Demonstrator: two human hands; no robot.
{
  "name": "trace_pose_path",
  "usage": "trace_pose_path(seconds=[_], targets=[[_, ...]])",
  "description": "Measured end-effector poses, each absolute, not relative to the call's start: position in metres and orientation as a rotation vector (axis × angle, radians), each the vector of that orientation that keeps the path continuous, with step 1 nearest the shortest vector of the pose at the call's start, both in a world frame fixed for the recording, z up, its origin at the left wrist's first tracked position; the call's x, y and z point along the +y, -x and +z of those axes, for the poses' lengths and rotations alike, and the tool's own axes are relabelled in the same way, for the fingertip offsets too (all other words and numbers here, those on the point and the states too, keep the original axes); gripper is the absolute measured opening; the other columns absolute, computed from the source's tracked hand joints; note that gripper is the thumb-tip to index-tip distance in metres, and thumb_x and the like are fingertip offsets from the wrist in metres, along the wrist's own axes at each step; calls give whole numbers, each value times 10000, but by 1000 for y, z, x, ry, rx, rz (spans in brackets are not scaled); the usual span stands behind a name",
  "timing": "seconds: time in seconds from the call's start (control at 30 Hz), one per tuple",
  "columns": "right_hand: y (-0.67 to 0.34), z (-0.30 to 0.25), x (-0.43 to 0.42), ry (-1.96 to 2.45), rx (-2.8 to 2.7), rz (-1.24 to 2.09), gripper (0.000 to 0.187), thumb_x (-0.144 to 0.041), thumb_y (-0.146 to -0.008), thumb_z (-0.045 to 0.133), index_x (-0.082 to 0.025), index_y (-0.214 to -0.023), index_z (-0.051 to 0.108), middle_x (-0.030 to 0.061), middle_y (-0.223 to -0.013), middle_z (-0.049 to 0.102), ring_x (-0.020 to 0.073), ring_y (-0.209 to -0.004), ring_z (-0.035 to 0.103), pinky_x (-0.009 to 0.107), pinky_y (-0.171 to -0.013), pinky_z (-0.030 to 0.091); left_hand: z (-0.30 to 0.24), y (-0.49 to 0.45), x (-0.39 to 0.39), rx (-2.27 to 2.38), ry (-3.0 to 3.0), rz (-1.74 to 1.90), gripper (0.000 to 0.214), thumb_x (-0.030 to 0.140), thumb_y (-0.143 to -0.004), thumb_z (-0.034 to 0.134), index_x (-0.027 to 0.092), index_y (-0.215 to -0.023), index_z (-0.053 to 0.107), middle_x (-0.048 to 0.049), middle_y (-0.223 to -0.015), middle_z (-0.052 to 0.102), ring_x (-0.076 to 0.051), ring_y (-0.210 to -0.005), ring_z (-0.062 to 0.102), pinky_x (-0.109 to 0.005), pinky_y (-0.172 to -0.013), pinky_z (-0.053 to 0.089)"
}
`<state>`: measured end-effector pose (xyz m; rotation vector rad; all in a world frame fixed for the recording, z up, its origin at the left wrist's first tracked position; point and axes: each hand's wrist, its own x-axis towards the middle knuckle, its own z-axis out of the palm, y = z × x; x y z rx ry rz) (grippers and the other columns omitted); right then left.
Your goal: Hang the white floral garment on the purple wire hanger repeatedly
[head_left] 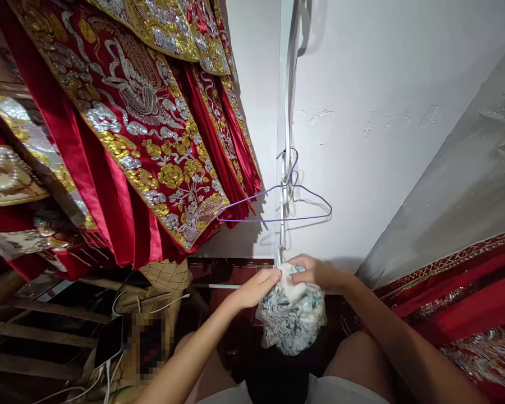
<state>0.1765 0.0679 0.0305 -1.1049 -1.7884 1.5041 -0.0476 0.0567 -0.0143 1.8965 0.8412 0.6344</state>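
Note:
A bunched, ruffled cloth (292,320), white with a grey, green and blue print, hangs between my two hands in front of my knees. My left hand (261,287) grips its upper left edge, fingers pressed against the gathered top. My right hand (313,272) is closed on the top right side, the thumb and fingers pinching the fabric. The fingertips are partly hidden by the folds. Above the hands, apart from them, a thin purple wire hanger (278,220) hangs on a white strap (287,95) that runs down the wall.
Red garments with gold and silver sequin embroidery (151,123) hang on the left. More red embroidered cloth (467,320) lies at the right. A wooden chair (46,336) stands low left, with a phone (108,341) and white cables on it. A white wall (362,84) rises ahead.

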Motion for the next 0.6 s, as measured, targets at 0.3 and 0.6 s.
trace_pose_path(seconds=[0.3, 0.6], targets=[[-183, 30, 155, 1172, -1722, 687, 597, -207, -768, 534, -244, -1348, 674, 77, -1350, 698, 283, -1328, 581, 423, -1113, 450, 12, 112, 58, 1370, -2229, 286, 469, 543, -1004, 414, 181, -746, 565, -14, -683, 586, -162, -640, 497, -265, -611, 330], [-214, 6, 130, 1346, -1791, 555, 368, -259, -809, 498, -210, -1066, 757, 27, -868, 743, 226, -763, 634, 300, -701, 460, 33, 128, 69, 1765, -2321, 340, 189, 215, -905, 524, 198, -774, 660, -135, -935, 733, -279, -858, 674, -379, -836, 486]])
